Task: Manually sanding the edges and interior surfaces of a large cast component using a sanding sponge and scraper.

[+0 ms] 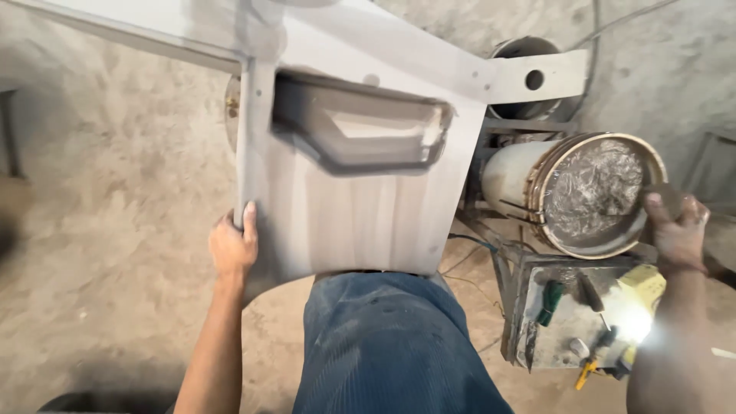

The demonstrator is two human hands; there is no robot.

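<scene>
Left hand [234,247] of mine grips the left edge of the big grey moulded panel [360,176], propped against my knee; right hand [676,230] pinches a small dark disc [665,198] beside the drum [583,192], above the metal box [571,314] holding a green-handled tool [550,301]
</scene>
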